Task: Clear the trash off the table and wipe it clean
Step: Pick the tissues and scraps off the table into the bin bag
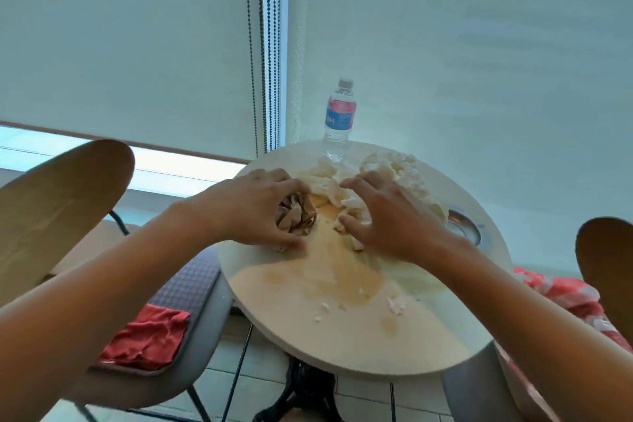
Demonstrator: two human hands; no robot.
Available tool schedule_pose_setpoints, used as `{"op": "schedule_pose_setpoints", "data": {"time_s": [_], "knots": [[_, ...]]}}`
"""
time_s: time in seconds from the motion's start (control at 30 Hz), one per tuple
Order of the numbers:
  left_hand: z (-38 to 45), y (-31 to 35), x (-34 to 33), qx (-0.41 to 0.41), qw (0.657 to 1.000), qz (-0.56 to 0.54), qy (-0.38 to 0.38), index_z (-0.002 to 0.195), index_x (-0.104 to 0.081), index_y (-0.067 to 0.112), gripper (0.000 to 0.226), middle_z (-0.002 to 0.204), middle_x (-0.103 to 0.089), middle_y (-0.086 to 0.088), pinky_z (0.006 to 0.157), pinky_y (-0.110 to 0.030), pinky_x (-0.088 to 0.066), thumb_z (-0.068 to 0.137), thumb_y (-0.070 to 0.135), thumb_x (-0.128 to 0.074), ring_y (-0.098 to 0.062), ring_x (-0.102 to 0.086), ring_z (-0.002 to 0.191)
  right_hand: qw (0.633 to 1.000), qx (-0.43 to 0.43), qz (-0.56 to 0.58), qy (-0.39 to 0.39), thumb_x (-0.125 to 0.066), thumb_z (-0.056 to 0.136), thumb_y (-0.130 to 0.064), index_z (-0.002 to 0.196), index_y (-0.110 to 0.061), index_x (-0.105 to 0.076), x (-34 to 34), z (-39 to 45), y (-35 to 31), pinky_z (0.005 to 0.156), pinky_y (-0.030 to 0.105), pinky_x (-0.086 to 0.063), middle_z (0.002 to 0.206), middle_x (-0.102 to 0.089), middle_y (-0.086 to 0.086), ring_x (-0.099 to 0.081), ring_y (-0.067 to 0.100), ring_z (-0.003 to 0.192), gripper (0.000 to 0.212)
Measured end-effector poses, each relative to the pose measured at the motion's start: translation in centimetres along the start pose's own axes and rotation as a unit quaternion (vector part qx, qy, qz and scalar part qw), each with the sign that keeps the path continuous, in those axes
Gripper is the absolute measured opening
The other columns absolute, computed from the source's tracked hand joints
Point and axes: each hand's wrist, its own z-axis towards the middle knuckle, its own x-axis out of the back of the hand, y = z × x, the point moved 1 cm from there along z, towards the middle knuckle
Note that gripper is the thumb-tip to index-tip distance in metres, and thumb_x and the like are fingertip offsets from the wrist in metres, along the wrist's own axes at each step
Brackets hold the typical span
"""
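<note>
Big pale blinds [445, 62] fill the top of the frame, and dark bead cords [263, 44] hang down between them at the upper middle. Below them, in the middle of the frame, sits a small round table [342, 346] with a light top. Brown wet marks [342, 271] are spread over it, and a few little white scraps [394, 305] lie low on the top. A water bottle [339, 120] stands upright at the far edge. A shiny metal dish [466, 229] sits at the right edge.

The left hand [260, 209] is curled round a scrunched brown wad of paper [294, 219] and holds it on the table. The right hand [387, 219] lies over a heap of crumpled white tissues [390, 168], with its fingers bent and spread, pressing into the heap. I cannot tell if it has a firm hold yet.

So the step looks like gathering up the trash. Wiping has not started, I think, since the wet marks are all there. Next, both hands likely need to squeeze the paper into tight balls and lift them away. The small scraps need picking up too. The tissues look soft and may tear or drop bits.

At the lower left a grey chair [191, 346] holds a red cloth [144, 339]. Another chair back [609, 271] shows at the right, with red patterned cloth [565, 295] below it. Pale floor tiles [260, 387] show under the table.
</note>
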Motion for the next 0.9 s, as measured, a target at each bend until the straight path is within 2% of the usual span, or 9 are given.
{"op": "schedule_pose_setpoints", "data": {"time_s": [0.1, 0.2, 0.4, 0.5, 0.63, 0.77, 0.9], "knots": [[0.3, 0.1, -0.4, 0.002, 1.000, 0.009, -0.002, 0.143, -0.036, 0.043, 0.093, 0.138, -0.045, 0.010, 0.104, -0.042, -0.043, 0.062, 0.083, -0.062, -0.018, -0.044, 0.126, 1.000, 0.006, -0.003, -0.023, -0.060, 0.093, -0.047, 0.146, -0.027, -0.044, -0.9, 1.8, 0.3, 0.106, 0.041, -0.046, 0.147, -0.046, -0.001, -0.049, 0.022, 0.131, 0.059], [0.7, 0.0, -0.9, 0.001, 1.000, 0.015, 0.001, 0.142, -0.036, 0.042, 0.090, 0.134, -0.044, 0.008, 0.102, -0.043, -0.045, 0.063, 0.082, -0.058, -0.021, -0.044, 0.122, 0.999, 0.010, -0.012, -0.035, -0.060, 0.093, -0.047, 0.148, -0.025, -0.041, -1.8, 3.5, 0.5, 0.105, 0.043, -0.046, 0.148, -0.046, 0.002, -0.048, 0.024, 0.132, 0.062], [1.5, -0.1, -1.0, 0.009, 1.000, 0.020, 0.004, 0.134, -0.043, 0.037, 0.079, 0.127, -0.044, 0.003, 0.096, -0.038, -0.044, 0.065, 0.072, -0.060, -0.026, -0.046, 0.114, 0.998, 0.016, -0.037, -0.053, -0.059, 0.096, -0.042, 0.152, -0.031, -0.035, -3.1, 5.8, 0.5, 0.104, 0.040, -0.045, 0.151, -0.043, 0.005, -0.046, 0.026, 0.134, 0.062], [1.7, -0.4, -0.9, 0.015, 1.000, -0.004, 0.006, 0.126, -0.049, 0.037, 0.074, 0.123, -0.044, 0.002, 0.091, -0.038, -0.046, 0.062, 0.070, -0.058, -0.026, -0.049, 0.110, 0.997, 0.026, -0.041, -0.054, -0.059, 0.098, -0.036, 0.147, -0.033, -0.043, -3.5, 6.3, 0.8, 0.097, 0.037, -0.046, 0.145, -0.048, 0.004, -0.047, 0.025, 0.131, 0.052], [1.7, -0.8, -0.7, 0.017, 1.000, -0.021, 0.014, 0.118, -0.052, 0.039, 0.075, 0.119, -0.042, 0.004, 0.089, -0.042, -0.050, 0.054, 0.077, -0.043, -0.025, -0.051, 0.104, 0.998, 0.028, -0.015, -0.051, -0.056, 0.098, -0.018, 0.135, -0.028, -0.057, -3.8, 6.6, 1.2, 0.079, 0.030, -0.044, 0.130, -0.057, 0.003, -0.055, 0.023, 0.114, 0.038], [1.7, -1.1, 0.1, 0.016, 0.999, -0.022, 0.030, 0.117, -0.052, 0.038, 0.070, 0.117, -0.043, 0.004, 0.088, -0.042, -0.050, 0.056, 0.073, -0.045, -0.023, -0.052, 0.101, 0.998, 0.014, 0.053, -0.028, -0.053, 0.094, -0.005, 0.123, -0.021, -0.065, -3.5, 7.0, 1.6, 0.080, 0.036, -0.051, 0.119, -0.061, 0.006, -0.060, 0.026, 0.103, 0.035], [1.6, -1.6, 1.3, 0.015, 0.998, -0.032, 0.053, 0.116, -0.053, 0.037, 0.066, 0.114, -0.043, 0.006, 0.084, -0.041, -0.053, 0.059, 0.071, -0.048, -0.021, -0.053, 0.097, 0.996, 0.011, 0.085, 0.023, -0.055, 0.093, -0.005, 0.115, -0.019, -0.070, -2.5, 7.4, 1.9, 0.084, 0.042, -0.054, 0.110, -0.064, 0.008, -0.062, 0.028, 0.096, 0.029]]}}
